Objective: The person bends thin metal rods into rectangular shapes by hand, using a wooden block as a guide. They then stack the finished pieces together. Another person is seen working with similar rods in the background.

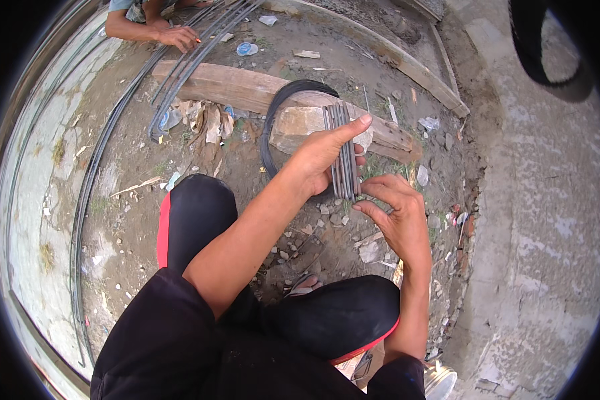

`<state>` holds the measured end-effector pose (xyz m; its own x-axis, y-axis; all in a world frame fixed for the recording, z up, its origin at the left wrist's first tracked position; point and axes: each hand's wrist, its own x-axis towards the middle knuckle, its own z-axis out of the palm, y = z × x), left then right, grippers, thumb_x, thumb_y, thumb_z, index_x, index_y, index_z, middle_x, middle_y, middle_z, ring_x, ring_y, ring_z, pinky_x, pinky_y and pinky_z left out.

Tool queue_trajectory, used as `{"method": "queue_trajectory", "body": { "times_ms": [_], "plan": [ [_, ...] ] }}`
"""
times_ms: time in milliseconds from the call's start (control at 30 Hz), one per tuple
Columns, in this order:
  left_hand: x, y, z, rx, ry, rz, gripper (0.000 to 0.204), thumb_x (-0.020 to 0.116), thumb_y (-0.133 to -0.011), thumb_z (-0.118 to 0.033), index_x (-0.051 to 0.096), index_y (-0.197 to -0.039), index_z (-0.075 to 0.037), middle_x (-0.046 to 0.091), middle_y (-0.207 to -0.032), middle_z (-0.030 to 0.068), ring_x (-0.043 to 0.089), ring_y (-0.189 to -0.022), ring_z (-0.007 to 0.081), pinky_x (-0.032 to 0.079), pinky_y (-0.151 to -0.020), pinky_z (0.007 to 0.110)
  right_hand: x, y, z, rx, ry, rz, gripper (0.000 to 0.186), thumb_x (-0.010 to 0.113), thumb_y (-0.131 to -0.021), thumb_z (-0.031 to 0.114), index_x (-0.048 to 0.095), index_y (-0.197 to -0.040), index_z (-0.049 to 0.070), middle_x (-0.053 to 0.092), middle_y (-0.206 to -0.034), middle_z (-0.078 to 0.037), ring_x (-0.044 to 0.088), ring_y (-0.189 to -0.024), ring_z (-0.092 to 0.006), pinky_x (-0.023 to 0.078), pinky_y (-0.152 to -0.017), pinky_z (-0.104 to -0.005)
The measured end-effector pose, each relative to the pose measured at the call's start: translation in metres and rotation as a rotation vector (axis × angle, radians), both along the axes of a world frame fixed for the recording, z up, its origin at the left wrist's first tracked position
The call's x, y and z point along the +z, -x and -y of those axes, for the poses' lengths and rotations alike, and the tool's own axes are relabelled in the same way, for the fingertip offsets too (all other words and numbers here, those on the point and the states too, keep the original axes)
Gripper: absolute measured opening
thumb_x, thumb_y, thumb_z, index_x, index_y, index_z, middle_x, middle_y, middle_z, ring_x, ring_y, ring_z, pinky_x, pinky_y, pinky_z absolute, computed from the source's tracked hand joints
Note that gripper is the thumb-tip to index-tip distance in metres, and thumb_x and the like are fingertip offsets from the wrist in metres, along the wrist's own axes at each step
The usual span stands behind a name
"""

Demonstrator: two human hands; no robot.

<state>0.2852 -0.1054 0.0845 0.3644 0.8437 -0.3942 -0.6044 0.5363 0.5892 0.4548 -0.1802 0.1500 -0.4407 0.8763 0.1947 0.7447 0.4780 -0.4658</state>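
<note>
My left hand [327, 157] is wrapped round a bundle of grey steel rebar stirrups [344, 167], its thumb lying across their upper part. The narrow bent loops stand side by side, tilted slightly. At their lower right end my right hand [397, 210] has its thumb and fingers in a pinch at the edge of the bundle; exactly which loops it touches is hard to tell. Behind the bundle a coil of black wire [268, 137] leans around a stone block [292, 127] and over a wooden beam [240, 87].
Long steel bars [103, 143] run along the left, where another person's hand [180, 38] rests near them. A timber plank [407, 63] edges the far ground. Concrete paving [527, 233] lies to the right. Stones, paper scraps and crushed plastic cups [247, 49] litter the dirt.
</note>
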Motion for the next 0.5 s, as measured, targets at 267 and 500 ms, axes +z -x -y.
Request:
{"method": "queue_trajectory", "body": {
  "times_ms": [267, 500],
  "plan": [
    [0.004, -0.003, 0.007, 0.040, 0.014, 0.052, 0.074, 0.088, -0.077, -0.047, 0.056, -0.123, 0.001, 0.061, -0.104, 0.0146, 0.066, -0.088, 0.0248, 0.061, -0.068, 0.043, -0.003, 0.000, -0.006, -0.024, -0.064, -0.074, 0.025, 0.082, -0.076, 0.008, 0.076, -0.100, 0.004, 0.070, -0.089, -0.008, 0.064, -0.079, -0.0225, 0.052, -0.073, -0.0349],
    [0.007, 0.004, 0.008, 0.099, -0.096, -0.071, 0.075, 0.091, -0.074, -0.043, 0.059, -0.115, 0.010, 0.060, -0.102, 0.0168, 0.064, -0.090, 0.0239, 0.059, -0.066, 0.043, -0.010, 0.004, -0.009, -0.166, 0.242, -0.352, 0.026, 0.082, -0.078, 0.008, 0.076, -0.102, 0.003, 0.065, -0.083, -0.006, 0.061, -0.074, -0.0139, 0.049, -0.068, -0.0302]
  ]
}}
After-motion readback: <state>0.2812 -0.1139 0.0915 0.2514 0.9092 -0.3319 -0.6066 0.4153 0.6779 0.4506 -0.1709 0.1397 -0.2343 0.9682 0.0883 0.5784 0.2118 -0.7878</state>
